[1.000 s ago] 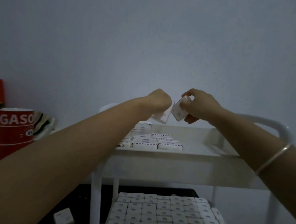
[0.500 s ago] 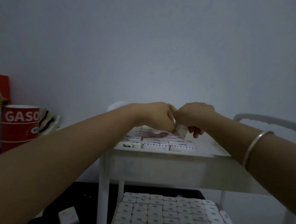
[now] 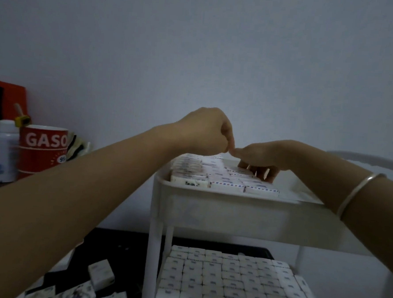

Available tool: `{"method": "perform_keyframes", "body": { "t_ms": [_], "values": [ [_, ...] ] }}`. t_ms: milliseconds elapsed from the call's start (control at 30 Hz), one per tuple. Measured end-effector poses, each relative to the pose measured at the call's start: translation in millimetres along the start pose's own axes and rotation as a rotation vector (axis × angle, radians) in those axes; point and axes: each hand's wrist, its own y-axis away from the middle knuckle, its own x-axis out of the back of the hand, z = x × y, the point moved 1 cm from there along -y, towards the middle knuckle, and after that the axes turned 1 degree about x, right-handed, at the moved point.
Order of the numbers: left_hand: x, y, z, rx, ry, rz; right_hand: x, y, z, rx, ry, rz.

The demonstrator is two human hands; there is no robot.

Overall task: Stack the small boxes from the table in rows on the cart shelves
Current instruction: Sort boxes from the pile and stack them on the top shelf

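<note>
Lying loose on the table (image 3: pixel 120 243), spare boxes (image 3: pixel 101 273) are sitting left of the cart (image 3: pixel 210 209). The left hand (image 3: pixel 205 131) is hovering fisted over the top-shelf rows (image 3: pixel 223 182), and I cannot tell whether it is holding anything. The right hand (image 3: pixel 264 156) is pressing loosely straight fingers onto them.

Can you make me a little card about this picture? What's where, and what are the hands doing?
Cart: white, two shelves in view
Top boxes: rows on the left part of the top shelf
Lower boxes: tight rows across the lower shelf
Loose boxes: jumbled on the dark table, left of the cart
Left hand: curled above the top boxes; can't tell if it holds one
Right hand: fingers down on the top boxes
Also: red mug, white bottle
</note>
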Motion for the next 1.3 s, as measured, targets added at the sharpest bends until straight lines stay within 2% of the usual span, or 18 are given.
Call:
{"method": "perform_keyframes", "body": {
  "t_ms": [133, 233, 300, 367, 433, 533, 600, 700, 767, 867, 1067, 1167, 1300],
  "values": [
    [1, 14, 5, -0.112, 0.038, -0.005, -1, 13, -5, -0.006, 0.054, 0.047],
    [-1, 35, 4, -0.181, 0.153, 0.037, 0, 31, -16, 0.053, 0.251, 0.339],
    [-3, 58, 4, -0.218, 0.257, 0.097, -1, 49, -22, 0.185, 0.338, 0.571],
    [-3, 87, -1, -0.266, 0.401, 0.126, -11, 76, -30, 0.359, 0.267, 0.716],
    [-2, 119, -15, -0.284, 0.517, 0.136, -32, 107, -43, 0.563, 0.150, 0.811],
    [-6, 168, -51, -0.156, 0.515, 0.176, -78, 151, -64, 0.838, 0.006, 0.863],
    [-18, 201, -84, -0.016, 0.463, 0.187, -114, 171, -77, 0.964, -0.011, 0.801],
    [-42, 247, -142, 0.263, 0.332, 0.151, -174, 172, -98, 1.050, 0.103, 0.572],
    [-58, 274, -185, 0.441, 0.203, 0.109, -216, 154, -112, 1.040, 0.207, 0.409],
    [-72, 312, -243, 0.643, 0.054, 0.084, -270, 106, -132, 0.897, 0.270, 0.229],
    [-95, 347, -307, 0.785, -0.176, 0.101, -344, 1, -152, 0.442, 0.380, -0.099],
    [-100, 344, -317, 0.811, -0.167, 0.119, -365, -29, -153, 0.311, 0.401, -0.117],
    [-103, 332, -323, 0.774, -0.225, -0.083, -383, -47, -151, 0.198, 0.395, -0.100]
  ]
}}
